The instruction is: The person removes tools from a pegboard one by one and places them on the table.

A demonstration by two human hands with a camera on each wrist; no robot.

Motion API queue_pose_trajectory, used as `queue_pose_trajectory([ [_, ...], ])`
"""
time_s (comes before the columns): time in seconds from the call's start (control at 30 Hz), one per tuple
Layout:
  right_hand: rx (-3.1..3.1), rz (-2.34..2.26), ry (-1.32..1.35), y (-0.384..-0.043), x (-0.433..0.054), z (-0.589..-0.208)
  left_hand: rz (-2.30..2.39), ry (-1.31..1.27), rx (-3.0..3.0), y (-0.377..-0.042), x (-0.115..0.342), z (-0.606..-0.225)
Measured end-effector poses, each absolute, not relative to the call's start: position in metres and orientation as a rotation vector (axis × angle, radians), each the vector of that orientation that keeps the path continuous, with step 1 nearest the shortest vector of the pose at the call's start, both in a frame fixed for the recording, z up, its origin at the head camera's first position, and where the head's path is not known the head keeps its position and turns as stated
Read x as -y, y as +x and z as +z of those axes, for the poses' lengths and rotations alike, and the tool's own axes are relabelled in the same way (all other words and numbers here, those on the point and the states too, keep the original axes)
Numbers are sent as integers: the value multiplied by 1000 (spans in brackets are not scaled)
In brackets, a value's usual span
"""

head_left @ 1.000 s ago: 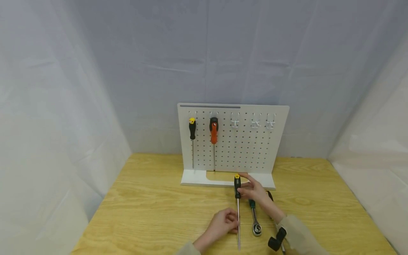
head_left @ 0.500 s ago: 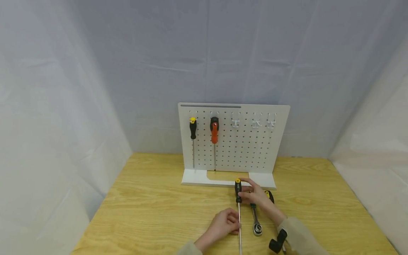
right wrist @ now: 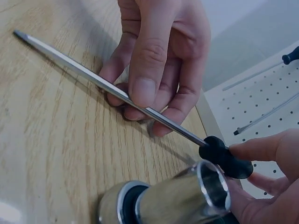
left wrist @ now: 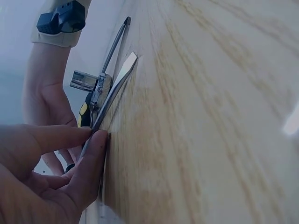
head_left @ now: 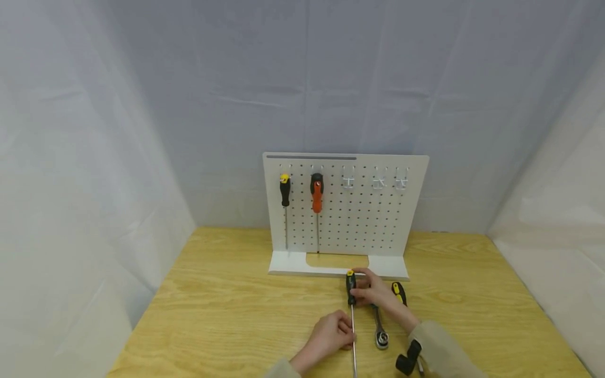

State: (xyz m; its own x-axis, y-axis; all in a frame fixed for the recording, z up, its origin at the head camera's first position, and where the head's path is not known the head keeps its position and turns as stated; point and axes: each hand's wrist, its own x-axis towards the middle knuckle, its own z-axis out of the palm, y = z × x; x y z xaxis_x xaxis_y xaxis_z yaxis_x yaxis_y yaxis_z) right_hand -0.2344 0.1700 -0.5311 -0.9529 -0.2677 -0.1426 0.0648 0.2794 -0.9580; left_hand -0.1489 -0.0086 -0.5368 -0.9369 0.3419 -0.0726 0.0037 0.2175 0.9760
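Note:
A flat-blade screwdriver [head_left: 351, 287] with a black and yellow handle lies lengthwise before me, low over the table. My right hand [head_left: 375, 293] holds its handle, thumb and fingers on opposite sides. Lower down, my left hand [head_left: 328, 332] pinches the steel shaft between thumb and fingers. In the left wrist view the flat blade tip [left wrist: 127, 67] sits close to the wood. The right wrist view shows the bare shaft [right wrist: 173, 125] running from the left hand [right wrist: 159, 60] to the handle. Just right of it lies a ratchet wrench [head_left: 381, 333], its handle partly hidden by my right hand.
Another black and yellow screwdriver [head_left: 399, 294] lies right of the ratchet, partly under my right forearm. Behind stands a white pegboard [head_left: 364, 220]. From it hang a black-handled screwdriver [head_left: 285, 191] and an orange-handled one [head_left: 317, 197]. Three bare clear hooks [head_left: 348, 181] are further right.
My right hand and the held screwdriver have shifted slightly toward me, baring more of the other screwdriver's handle. The left hand stays nearly in place on the shaft.

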Motion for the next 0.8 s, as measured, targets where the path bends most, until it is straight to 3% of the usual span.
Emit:
queue_pose_trajectory([
  [0.8,-2456,-1566,-244,-233,-162,-530,1591,373,-2365,-152,13,-533],
])
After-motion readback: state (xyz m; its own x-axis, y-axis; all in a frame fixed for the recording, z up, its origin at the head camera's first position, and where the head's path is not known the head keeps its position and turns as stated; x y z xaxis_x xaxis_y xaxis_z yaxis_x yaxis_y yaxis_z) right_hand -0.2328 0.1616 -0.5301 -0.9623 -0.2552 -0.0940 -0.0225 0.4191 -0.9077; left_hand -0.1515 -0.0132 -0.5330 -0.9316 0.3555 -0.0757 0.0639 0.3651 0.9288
